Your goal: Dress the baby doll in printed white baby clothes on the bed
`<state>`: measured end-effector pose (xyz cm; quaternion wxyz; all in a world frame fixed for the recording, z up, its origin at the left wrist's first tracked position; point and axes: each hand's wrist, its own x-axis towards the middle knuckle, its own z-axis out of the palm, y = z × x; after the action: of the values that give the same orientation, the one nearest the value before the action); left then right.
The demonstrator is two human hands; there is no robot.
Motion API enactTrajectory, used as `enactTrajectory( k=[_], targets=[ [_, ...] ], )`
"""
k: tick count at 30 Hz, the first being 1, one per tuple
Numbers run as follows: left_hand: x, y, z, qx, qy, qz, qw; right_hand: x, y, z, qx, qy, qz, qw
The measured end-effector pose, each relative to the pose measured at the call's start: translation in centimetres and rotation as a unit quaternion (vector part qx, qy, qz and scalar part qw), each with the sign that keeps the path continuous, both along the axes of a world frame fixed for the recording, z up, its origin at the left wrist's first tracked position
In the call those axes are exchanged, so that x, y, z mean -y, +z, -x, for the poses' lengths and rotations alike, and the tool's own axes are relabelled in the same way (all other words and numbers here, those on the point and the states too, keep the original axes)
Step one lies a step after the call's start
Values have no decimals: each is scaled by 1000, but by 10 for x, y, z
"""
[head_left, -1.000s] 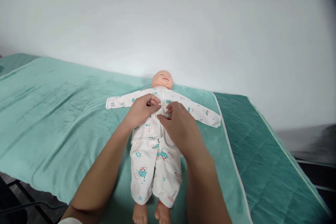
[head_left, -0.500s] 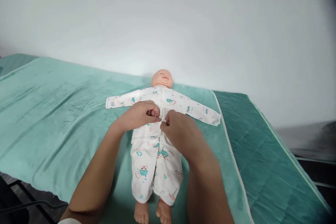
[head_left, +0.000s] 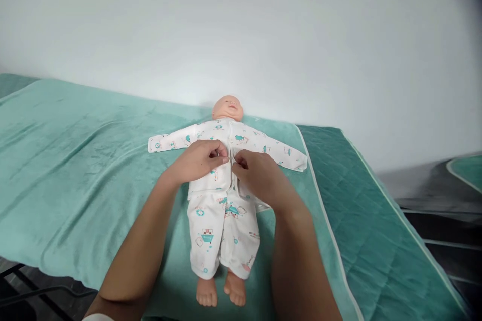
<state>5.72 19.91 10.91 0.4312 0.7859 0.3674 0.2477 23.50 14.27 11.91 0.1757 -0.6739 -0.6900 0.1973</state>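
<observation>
A baby doll [head_left: 227, 108] lies on its back on a teal towel [head_left: 75, 160], arms spread, bare feet toward me. It wears a white printed shirt [head_left: 259, 148] and matching trousers [head_left: 222, 230]. My left hand [head_left: 198, 160] pinches the left edge of the shirt front at the doll's chest, fingers curled shut on the fabric. My right hand [head_left: 258, 175] pinches the right edge of the shirt front beside it. The two hands nearly touch at the shirt's middle seam, hiding the fastening there.
The towel covers a quilted green mattress [head_left: 376, 220] that runs along a white wall [head_left: 263, 45]. Dark floor and a metal frame [head_left: 444, 220] show at the right, and floor at the lower left.
Both hands slid from the doll's upper chest down to a lower spot on the shirt front and now pinch the edges there. The view shifted slightly, showing the doll's feet fully.
</observation>
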Motion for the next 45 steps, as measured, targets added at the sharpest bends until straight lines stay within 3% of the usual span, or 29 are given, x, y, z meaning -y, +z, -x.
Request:
enactTrajectory(
  k=[4,9,13,27,45],
  targets=[
    [-2,-3,2,67,-19,53,996,-1,-12,-12,-218,16,36,975],
    [-4,-6,0,145,-39,147,978,-1,-34,-16,-483,23,35,875],
    [-3,-6,-1,185,-43,173,967,-1,-41,-9,-584,6,7,811],
    [-3,-9,-5,199,-17,203,958,-4,-36,0,-507,-2,-16,862],
    [-4,-11,-6,172,-18,206,963,-5,-35,2,-527,-12,-10,850]
  ],
)
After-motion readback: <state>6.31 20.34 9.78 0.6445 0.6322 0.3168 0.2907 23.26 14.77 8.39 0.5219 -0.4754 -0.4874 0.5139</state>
